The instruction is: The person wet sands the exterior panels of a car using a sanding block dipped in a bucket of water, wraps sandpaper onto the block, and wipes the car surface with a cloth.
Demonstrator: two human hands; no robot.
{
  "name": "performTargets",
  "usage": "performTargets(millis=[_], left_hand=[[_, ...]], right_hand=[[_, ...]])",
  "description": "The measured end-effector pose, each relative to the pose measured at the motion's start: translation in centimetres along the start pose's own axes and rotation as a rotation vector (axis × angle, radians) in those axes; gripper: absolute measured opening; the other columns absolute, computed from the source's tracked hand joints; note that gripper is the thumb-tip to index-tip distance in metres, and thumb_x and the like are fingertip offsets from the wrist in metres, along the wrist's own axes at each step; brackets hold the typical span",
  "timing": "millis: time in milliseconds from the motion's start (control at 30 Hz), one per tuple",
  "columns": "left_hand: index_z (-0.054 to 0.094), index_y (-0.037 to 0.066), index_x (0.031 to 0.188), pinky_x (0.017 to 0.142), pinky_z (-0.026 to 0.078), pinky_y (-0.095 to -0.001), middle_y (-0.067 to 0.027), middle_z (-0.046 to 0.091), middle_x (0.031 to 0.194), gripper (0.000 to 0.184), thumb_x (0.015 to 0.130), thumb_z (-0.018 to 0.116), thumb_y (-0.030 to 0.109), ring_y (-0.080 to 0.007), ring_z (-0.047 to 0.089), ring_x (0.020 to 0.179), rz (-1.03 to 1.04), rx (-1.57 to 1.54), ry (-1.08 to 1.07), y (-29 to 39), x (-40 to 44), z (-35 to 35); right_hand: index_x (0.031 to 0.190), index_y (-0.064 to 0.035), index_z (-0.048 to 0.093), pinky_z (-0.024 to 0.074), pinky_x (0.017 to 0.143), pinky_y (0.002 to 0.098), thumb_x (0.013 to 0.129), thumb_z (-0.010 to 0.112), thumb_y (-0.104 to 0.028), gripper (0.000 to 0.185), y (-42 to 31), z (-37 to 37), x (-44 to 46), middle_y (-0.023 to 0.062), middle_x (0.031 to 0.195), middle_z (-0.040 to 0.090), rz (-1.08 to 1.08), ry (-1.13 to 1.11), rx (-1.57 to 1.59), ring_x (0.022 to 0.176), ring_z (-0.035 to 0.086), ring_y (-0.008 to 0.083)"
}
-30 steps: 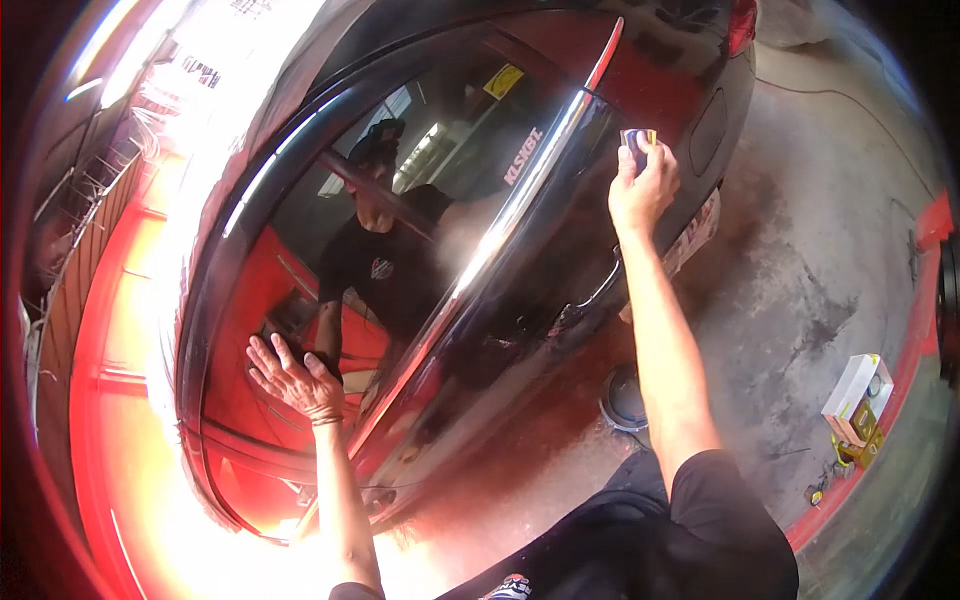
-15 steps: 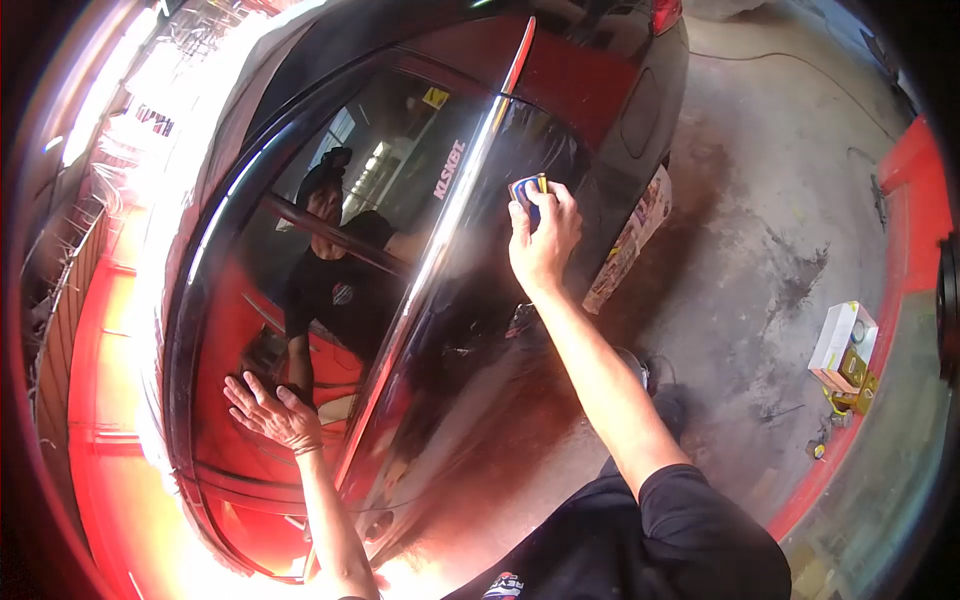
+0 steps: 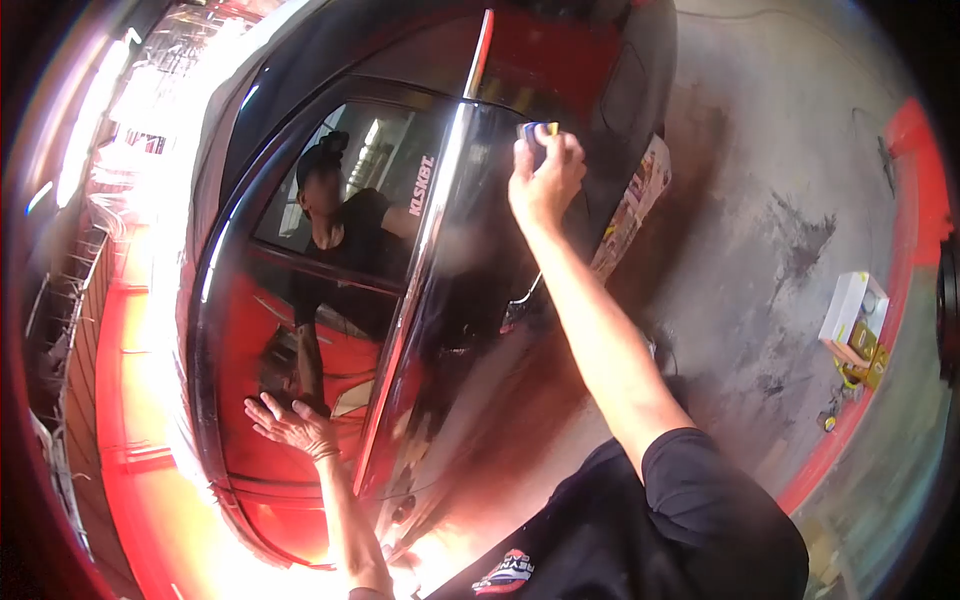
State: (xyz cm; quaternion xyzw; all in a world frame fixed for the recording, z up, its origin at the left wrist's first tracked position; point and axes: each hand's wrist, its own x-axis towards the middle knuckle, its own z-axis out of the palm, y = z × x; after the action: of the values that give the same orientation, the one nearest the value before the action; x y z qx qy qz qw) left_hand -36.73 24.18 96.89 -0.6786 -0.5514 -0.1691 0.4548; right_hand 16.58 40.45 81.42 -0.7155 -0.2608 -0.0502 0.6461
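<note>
The small blue-and-yellow block [image 3: 531,131] looks light and easy to manage one-handed; it is probably fairly stiff, perhaps with a little give, though its material is too small to make out. It does not seem fragile, and fine dust or smooth sides could make it slip, so a hold with the thumb on its left side and fingers on its right and back seems the surest. It sits at the far end of the right hand [image 3: 549,182], pinched between thumb and fingers, its far edge jutting past the fingertips. It is over the dark car door [image 3: 478,235], right of the bright trim strip [image 3: 432,205]; whether it touches the paint cannot be told. The left hand [image 3: 296,428], nearer and farther left, holds nothing, its fingers spread at the window glass [image 3: 265,345], apparently touching it.
</note>
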Motion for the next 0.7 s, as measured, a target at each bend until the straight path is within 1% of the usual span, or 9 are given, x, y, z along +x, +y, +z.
performTargets(millis=[133, 167, 267, 300, 367, 533, 600, 667, 700], left_hand=[[0.044, 0.013, 0.174, 0.138, 0.017, -0.0680, -0.0236, 0.033, 0.186, 0.062, 0.118, 0.052, 0.039, -0.0447, 0.029, 0.173, 0.118, -0.153, -0.126, 4.1, 6.9, -2.8], [0.043, 0.013, 0.175, 0.139, 0.017, -0.0684, -0.0229, 0.033, 0.187, 0.064, 0.117, 0.055, 0.036, -0.0449, 0.028, 0.174, 0.159, -0.148, -0.172, 5.6, 9.3, -3.1], [0.042, 0.014, 0.176, 0.140, 0.016, -0.0682, -0.0224, 0.034, 0.187, 0.064, 0.117, 0.053, 0.036, -0.0449, 0.028, 0.174, 0.308, -0.135, -0.148, 4.8, 12.5, 0.0], [0.041, 0.015, 0.177, 0.140, 0.014, -0.0678, -0.0219, 0.034, 0.187, 0.063, 0.118, 0.049, 0.038, -0.0447, 0.028, 0.174, 0.333, -0.085, -0.110, 4.9, 12.4, 0.5], [0.040, 0.014, 0.177, 0.140, 0.015, -0.0675, -0.0219, 0.033, 0.187, 0.063, 0.119, 0.046, 0.038, -0.0446, 0.028, 0.174, 0.328, -0.073, -0.070, 5.4, 12.3, 0.8], [0.038, 0.013, 0.178, 0.141, 0.015, -0.0664, -0.0221, 0.031, 0.188, 0.065, 0.118, 0.042, 0.038, -0.0444, 0.026, 0.175, 0.329, -0.026, -0.045, 6.0, 12.2, 0.7], [0.036, 0.014, 0.179, 0.141, 0.014, -0.0667, -0.0223, 0.030, 0.189, 0.066, 0.117, 0.043, 0.037, -0.0444, 0.025, 0.176, 0.331, -0.037, -0.057, 5.9, 12.0, 0.9], [0.036, 0.014, 0.179, 0.141, 0.014, -0.0668, -0.0223, 0.029, 0.189, 0.067, 0.116, 0.044, 0.036, -0.0445, 0.025, 0.176, 0.319, -0.032, -0.063, 5.8, 12.1, 0.7], [0.036, 0.014, 0.179, 0.141, 0.014, -0.0669, -0.0219, 0.029, 0.189, 0.068, 0.115, 0.044, 0.035, -0.0442, 0.025, 0.176, 0.315, -0.026, -0.069, 6.0, 12.1, 0.5]], right_hand=[[0.129, -0.0074, 0.068, 0.0506, 0.100, 0.0589, 0.103, 0.080, -0.022, 0.032, -2.2, -4.6, -9.2, 0.0198, 0.123, 0.069, 0.013, -0.104, 0.115, 0.118, 0.066, 0.0449], [0.133, -0.0102, 0.066, 0.0496, 0.109, 0.0587, 0.106, 0.079, -0.030, 0.036, -1.3, -4.6, -10.7, 0.0200, 0.143, 0.065, 0.087, -0.207, 0.108, 0.134, 0.062, 0.0458], [0.130, -0.0097, 0.066, 0.0497, 0.109, 0.0579, 0.106, 0.080, -0.028, 0.034, 1.4, -2.2, -4.5, 0.0196, 0.137, 0.066, 0.316, -0.157, 0.019, 0.131, 0.063, 0.0443], [0.129, -0.0087, 0.065, 0.0493, 0.106, 0.0576, 0.106, 0.079, -0.025, 0.032, 3.0, -0.9, -2.0, 0.0194, 0.132, 0.067, 0.280, -0.041, 0.013, 0.126, 0.064, 0.0433], [0.129, -0.0064, 0.066, 0.0482, 0.106, 0.0579, 0.106, 0.079, -0.023, 0.031, 3.7, -1.6, -1.0, 0.0203, 0.130, 0.068, 0.288, -0.091, 0.033, 0.126, 0.064, 0.0432], [0.136, -0.0099, 0.064, 0.0484, 0.107, 0.0611, 0.103, 0.081, -0.026, 0.040, 2.0, -4.9, -9.8, 0.0213, 0.137, 0.065, 0.198, -0.177, 0.118, 0.131, 0.062, 0.0482], [0.138, -0.0138, 0.064, 0.0510, 0.102, 0.0632, 0.106, 0.079, -0.026, 0.038, 3.9, -3.3, -6.0, 0.0198, 0.140, 0.064, 0.216, -0.151, 0.033, 0.131, 0.062, 0.0475], [0.139, -0.0135, 0.064, 0.0516, 0.102, 0.0631, 0.107, 0.078, -0.026, 0.037, 4.3, -2.2, -2.2, 0.0193, 0.139, 0.064, 0.387, -0.139, -0.028, 0.131, 0.062, 0.0473], [0.139, -0.0136, 0.064, 0.0520, 0.103, 0.0629, 0.106, 0.079, -0.028, 0.039, 4.7, -1.7, -2.4, 0.0198, 0.140, 0.064, 0.343, -0.118, -0.054, 0.132, 0.062, 0.0475]])
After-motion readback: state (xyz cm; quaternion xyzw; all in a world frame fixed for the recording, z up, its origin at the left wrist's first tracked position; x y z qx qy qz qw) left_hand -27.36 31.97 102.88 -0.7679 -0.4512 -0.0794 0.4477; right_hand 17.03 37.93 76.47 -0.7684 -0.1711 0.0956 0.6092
